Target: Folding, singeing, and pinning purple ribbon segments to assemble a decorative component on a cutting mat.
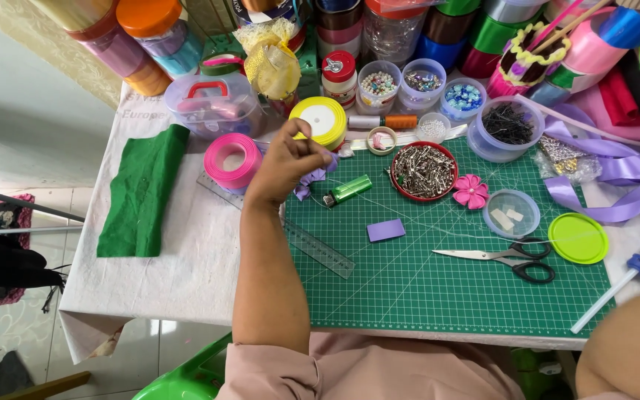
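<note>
My left hand is stretched out over the far left corner of the green cutting mat. Its fingers are closed on a small bunch of purple ribbon petals that hangs just below the fingertips. Right beside the hand are a pink ribbon roll, a yellow ribbon roll and a green lighter. Only my right forearm shows, at the bottom right; its hand is out of the frame.
On the mat lie a purple ribbon rectangle, scissors, a red dish of metal hair clips, a pink ribbon flower, a clear ruler and a green lid. Green felt lies left; bead tubs and ribbon rolls crowd the back.
</note>
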